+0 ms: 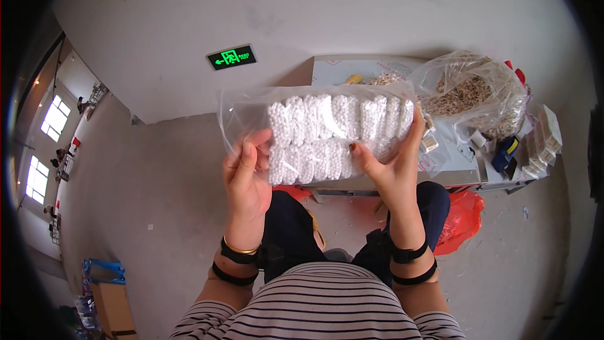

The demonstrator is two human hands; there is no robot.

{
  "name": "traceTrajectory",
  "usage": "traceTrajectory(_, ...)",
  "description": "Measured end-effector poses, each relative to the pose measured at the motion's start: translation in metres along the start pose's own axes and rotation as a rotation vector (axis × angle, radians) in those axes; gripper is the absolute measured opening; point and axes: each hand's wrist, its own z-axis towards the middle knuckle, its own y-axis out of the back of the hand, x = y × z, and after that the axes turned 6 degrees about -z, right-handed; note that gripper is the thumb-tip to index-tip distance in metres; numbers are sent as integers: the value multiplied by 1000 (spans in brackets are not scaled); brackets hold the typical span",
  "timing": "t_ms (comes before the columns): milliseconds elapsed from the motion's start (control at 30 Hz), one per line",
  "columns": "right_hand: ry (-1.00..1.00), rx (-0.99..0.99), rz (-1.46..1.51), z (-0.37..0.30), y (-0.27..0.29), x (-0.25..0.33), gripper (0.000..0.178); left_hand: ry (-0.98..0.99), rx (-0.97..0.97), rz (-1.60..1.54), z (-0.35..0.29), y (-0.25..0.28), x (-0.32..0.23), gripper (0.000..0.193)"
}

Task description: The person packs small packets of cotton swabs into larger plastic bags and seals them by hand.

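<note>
In front of my chest, above my lap, I hold up a clear plastic bag (314, 132) packed with white bundles in two rows, their round tips looking like cotton swab heads. My left hand (248, 170) closes on the bag's left end, where loose film sticks out beyond the bundles. On the right end my right hand (396, 170) grips the bag, thumb across the front and fingers mostly hidden behind it. The bag is held lengthwise, nearly level, partly blocking the table behind.
Against the wall stands a table (450, 157). It carries a large clear bag of thin wooden sticks (462, 94), a dark blue tool (504, 154) and stacked small white packs (544, 141). A red plastic bag (462, 220) lies below. A cardboard box (113, 308) is at lower left.
</note>
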Motion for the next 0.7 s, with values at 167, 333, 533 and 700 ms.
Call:
traceTrajectory(167, 25, -58, 48, 1, -1, -2, 96, 95, -49, -165, 8, -6, -2, 32)
traceTrajectory(333, 532, -241, -300, 5, 6, 12, 71, 187, -159, -335, 12, -13, 2, 31)
traceTrajectory(533, 739, 359, -655, 15, 17, 37, 28, 110, -48, -299, 17, -1, -10, 32)
traceTrajectory(700, 726, 461, -629, 20, 18, 46, 29, 92, -47, -187, 16, -5, -13, 32)
